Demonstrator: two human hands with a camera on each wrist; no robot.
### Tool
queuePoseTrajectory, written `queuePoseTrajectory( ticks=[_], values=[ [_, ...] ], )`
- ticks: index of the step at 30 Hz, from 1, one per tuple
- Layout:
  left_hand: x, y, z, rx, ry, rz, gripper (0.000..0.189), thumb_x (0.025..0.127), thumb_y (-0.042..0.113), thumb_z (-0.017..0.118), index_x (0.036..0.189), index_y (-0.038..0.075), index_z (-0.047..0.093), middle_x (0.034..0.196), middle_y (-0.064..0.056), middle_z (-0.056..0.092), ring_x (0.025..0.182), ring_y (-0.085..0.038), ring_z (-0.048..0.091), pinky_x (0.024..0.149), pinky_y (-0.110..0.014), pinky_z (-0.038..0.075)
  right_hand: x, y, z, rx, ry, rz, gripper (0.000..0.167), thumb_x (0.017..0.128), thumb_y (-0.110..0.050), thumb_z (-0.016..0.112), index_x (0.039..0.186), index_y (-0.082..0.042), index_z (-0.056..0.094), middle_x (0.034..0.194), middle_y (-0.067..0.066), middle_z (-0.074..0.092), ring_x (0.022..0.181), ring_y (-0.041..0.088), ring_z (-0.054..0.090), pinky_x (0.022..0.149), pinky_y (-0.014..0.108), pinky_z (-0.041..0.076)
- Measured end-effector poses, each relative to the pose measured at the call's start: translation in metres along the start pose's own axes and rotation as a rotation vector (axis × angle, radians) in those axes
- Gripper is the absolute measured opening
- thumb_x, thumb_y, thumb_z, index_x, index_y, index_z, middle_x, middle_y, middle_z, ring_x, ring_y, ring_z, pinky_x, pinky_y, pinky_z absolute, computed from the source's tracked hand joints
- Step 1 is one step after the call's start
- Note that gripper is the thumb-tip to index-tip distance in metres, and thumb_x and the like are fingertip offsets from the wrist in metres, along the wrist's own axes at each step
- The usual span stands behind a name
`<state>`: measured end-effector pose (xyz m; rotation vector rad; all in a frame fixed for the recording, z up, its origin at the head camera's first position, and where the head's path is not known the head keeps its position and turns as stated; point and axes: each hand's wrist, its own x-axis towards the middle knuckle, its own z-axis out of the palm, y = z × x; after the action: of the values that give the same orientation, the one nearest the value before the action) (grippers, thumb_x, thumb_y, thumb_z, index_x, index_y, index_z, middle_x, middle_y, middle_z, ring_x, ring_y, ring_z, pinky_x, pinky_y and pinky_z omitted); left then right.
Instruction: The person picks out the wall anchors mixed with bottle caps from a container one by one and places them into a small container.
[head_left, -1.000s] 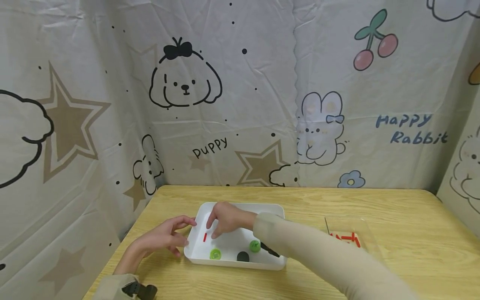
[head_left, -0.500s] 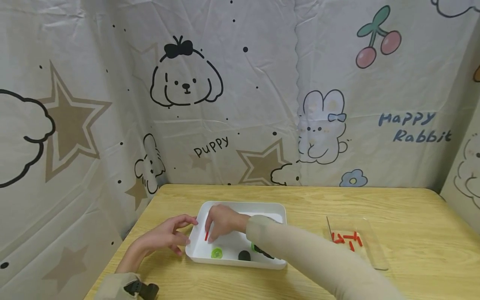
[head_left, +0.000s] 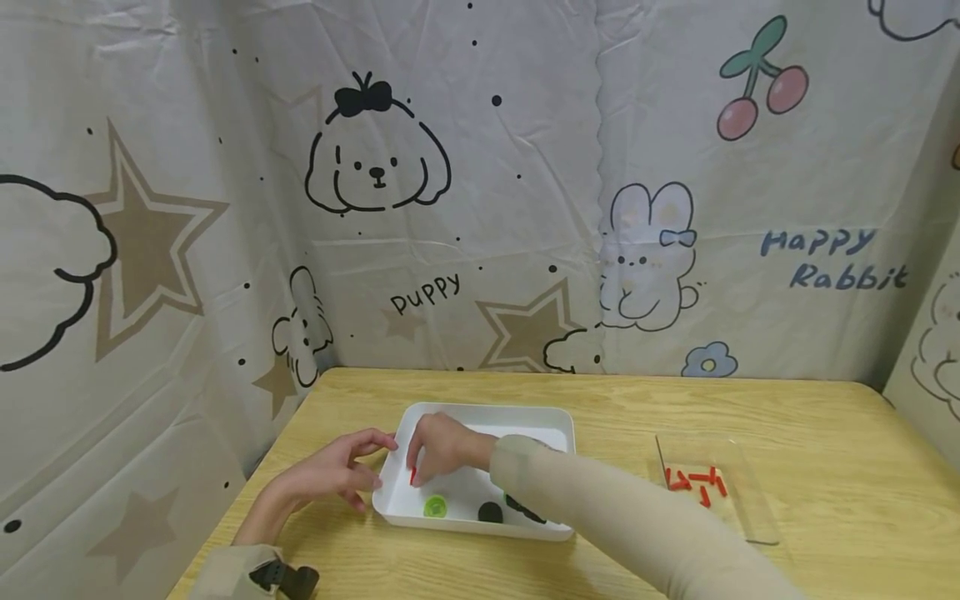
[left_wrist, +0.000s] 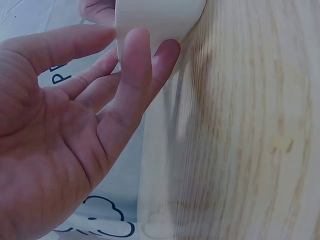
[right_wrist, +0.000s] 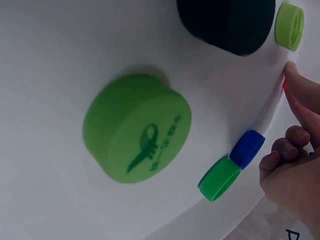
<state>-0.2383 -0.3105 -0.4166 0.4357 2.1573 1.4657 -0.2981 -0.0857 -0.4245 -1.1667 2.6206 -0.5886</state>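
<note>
My right hand (head_left: 444,448) reaches into a white tray (head_left: 472,528) and pinches a small red stick (head_left: 412,477) between thumb and forefinger, close to the tray's floor. In the right wrist view the red stick (right_wrist: 285,84) is mostly hidden by the fingers, and the other fingers are curled in. At the tray's left end my left hand (head_left: 330,473) touches the outer wall and rim with loosely stretched fingers. Bottle caps lie in the tray: a lime one (head_left: 435,506), a black one (head_left: 491,512), a green printed one (right_wrist: 137,130), a blue one (right_wrist: 247,149) and another green one (right_wrist: 220,179).
To the right on the wooden table (head_left: 832,467) stands a clear box (head_left: 761,525) holding several red sticks (head_left: 702,477). Behind the table hangs a printed curtain (head_left: 517,208). My right sleeve (head_left: 600,500) crosses over the tray's right front part.
My right thumb and forefinger have come together on the red stick, which lay uncovered in the tray a second ago. My left hand stays at the tray's left end.
</note>
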Motion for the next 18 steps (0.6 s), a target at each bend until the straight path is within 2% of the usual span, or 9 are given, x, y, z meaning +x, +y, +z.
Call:
queuePoseTrajectory(
  ticks=[4,11,18],
  values=[
    [0.0,0.0,0.0,-0.002,0.0,0.002,0.052,0.092,-0.003,0.066,0.141,-0.005,0.048,0.167,-0.034,0.02,0.084,-0.03,0.068,0.065,-0.04,0.063,-0.001,-0.001,-0.001,0.01,-0.005,-0.002,0.014,0.077,-0.018,0.096,0.086,-0.016,0.085,0.076,-0.013,0.072,0.076,0.004,0.053,0.072,0.013,0.044],
    [0.001,-0.002,0.0,-0.007,-0.002,0.005,0.052,0.093,-0.002,0.066,0.142,-0.004,0.048,0.167,-0.033,0.021,0.069,-0.025,0.063,0.064,-0.039,0.063,-0.002,0.002,-0.003,0.017,-0.023,0.015,0.01,0.081,-0.008,0.09,0.082,-0.017,0.085,0.067,-0.015,0.067,0.068,0.005,0.05,0.063,0.016,0.041],
    [0.001,-0.001,0.0,-0.007,0.0,0.005,0.052,0.093,-0.002,0.066,0.142,-0.004,0.048,0.167,-0.033,0.021,0.071,-0.026,0.065,0.064,-0.04,0.063,-0.002,0.009,-0.005,0.043,-0.028,-0.01,0.011,0.082,-0.007,0.089,0.08,-0.017,0.085,0.069,-0.017,0.069,0.07,0.004,0.051,0.066,0.015,0.042]
  ],
)
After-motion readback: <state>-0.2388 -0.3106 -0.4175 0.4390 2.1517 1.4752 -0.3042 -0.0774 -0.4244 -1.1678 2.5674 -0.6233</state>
